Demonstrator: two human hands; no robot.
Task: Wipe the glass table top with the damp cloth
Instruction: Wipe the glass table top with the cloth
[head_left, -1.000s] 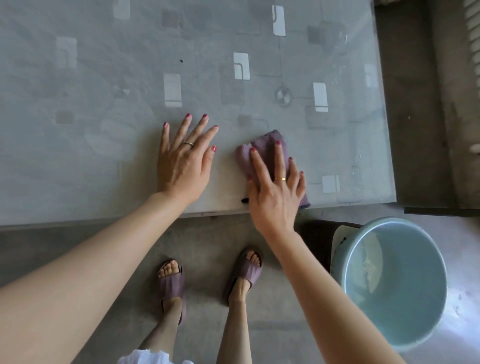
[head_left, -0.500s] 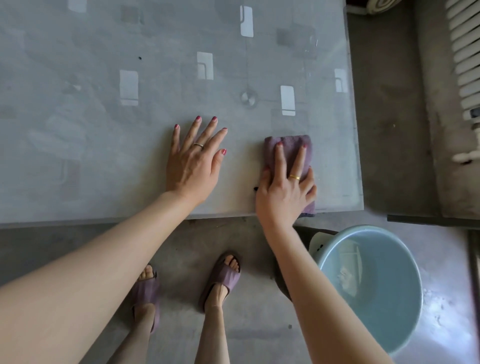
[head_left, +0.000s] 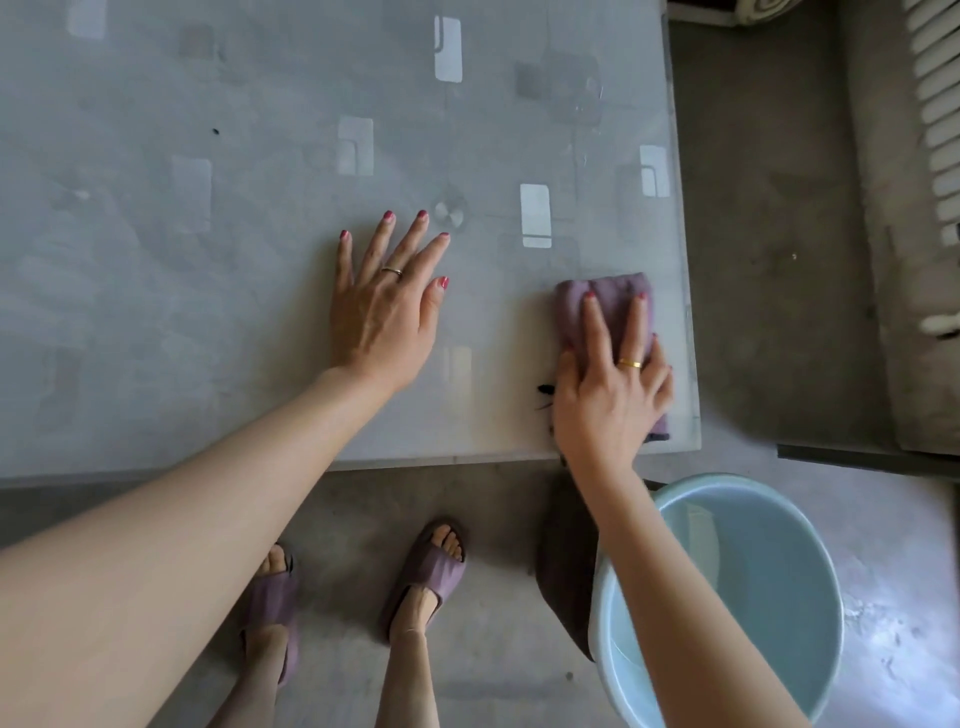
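The right hand (head_left: 613, 400) covers the near half of the purple cloth (head_left: 605, 301). The desk (head_left: 208, 260) runs off the left and top edges. The arm crosses the blue basin (head_left: 753, 597), cut off below.

No readable text anywhere, no labels, brands, numbers or signs on the glass table top (head_left: 208, 260), the cloth (head_left: 602, 296), or the bucket (head_left: 753, 519)

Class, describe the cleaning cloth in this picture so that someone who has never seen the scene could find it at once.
Start at the glass table top and go to its near right corner, just above the pale blue bucket on the floor. The cloth lies flat there under the right hand: a folded mauve rectangle, the table's only fabric.
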